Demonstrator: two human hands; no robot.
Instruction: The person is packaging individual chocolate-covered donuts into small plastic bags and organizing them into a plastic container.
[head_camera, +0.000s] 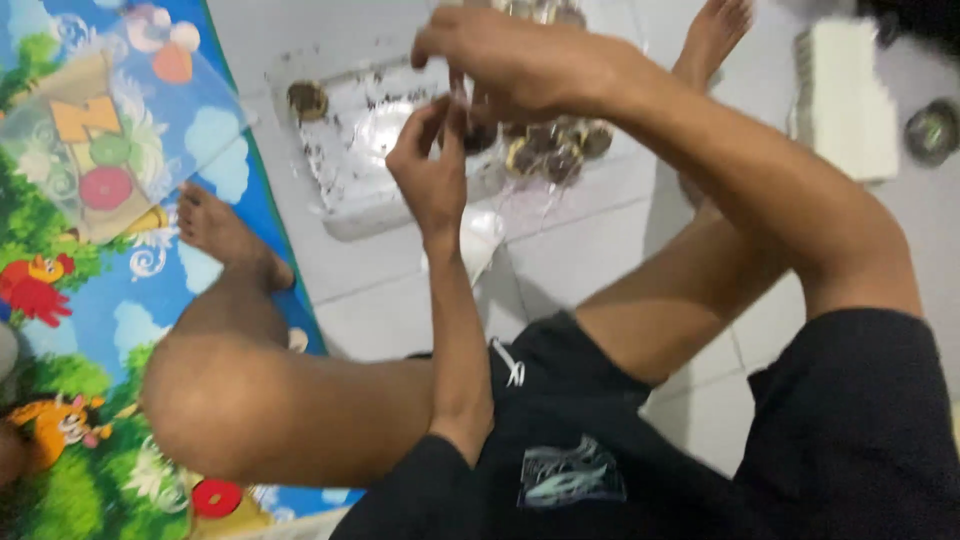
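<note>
My left hand and my right hand meet above a clear plastic tray on the white tiled floor. Between their fingertips they pinch a small clear wrapper, with a dark round sweet right beneath it. The right hand grips from above, the left from below. Whether the sweet is inside the wrapper is blurred. Several wrapped dark sweets lie heaped just right of the tray. One more dark sweet sits in the tray's far left corner among dark crumbs.
My bent legs and bare feet frame the tray. A colourful play mat covers the floor at left, with a clear plastic bag on it. A white stack and a metal bowl stand at the right.
</note>
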